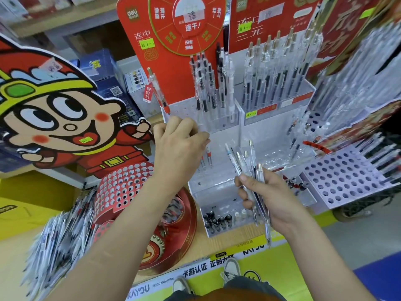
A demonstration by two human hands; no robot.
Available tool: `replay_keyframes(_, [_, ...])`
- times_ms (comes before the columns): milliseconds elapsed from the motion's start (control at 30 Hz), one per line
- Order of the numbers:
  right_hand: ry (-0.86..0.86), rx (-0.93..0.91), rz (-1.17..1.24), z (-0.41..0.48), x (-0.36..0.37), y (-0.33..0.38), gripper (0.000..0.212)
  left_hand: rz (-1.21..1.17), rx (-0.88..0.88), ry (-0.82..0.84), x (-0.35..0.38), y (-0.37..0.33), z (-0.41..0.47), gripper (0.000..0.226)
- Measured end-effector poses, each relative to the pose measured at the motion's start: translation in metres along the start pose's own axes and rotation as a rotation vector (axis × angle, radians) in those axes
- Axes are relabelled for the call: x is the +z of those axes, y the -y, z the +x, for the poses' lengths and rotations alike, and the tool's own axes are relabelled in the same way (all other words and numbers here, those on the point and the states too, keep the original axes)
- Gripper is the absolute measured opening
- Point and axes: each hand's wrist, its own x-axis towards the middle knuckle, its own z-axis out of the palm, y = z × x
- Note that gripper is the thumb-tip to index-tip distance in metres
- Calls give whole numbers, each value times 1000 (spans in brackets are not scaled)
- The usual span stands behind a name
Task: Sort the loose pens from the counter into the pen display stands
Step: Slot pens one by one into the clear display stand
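1. The right hand (267,198) gripped a bundle of loose pens (249,166), fingers curled round them.
2. The left hand (180,140) hovered at the clear stand (219,123), fingers curled; what they pinched, I could not tell.
3. That stand held black-capped pens (206,83); the neighbouring stand (282,114) held gold-tipped pens (273,61).

A stationery shop, seen from above a sales counter (206,244). Clear pen display stands (219,122) hold upright rows of pens (206,90) in front of red branded backing cards (173,40) bearing small yellow-green price stickers (147,43). Toward the counter's left edge stands a large cartoon cardboard cutout (54,109), with boxed stock (102,68) behind it. A white perforated tray (342,179) lies at the right.
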Motion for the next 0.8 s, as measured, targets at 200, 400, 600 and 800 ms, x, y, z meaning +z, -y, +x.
replay_keyframes(200, [34,64,204,0,11,-1,12,199,21,17,-2,-4,2,13])
replay_keyframes(400, [84,-12,58,-10,18,-3,22,62,-40,145,-11,-11,8,16])
replay_keyframes(600, [208,-111,-89,-25,30,4,20,-899,-752,466,-53,-47,-4,32])
replay_keyframes(800, [291,-94,-200,-35,46,4,26,-1272,-1004,364,-67,-31,-15,21])
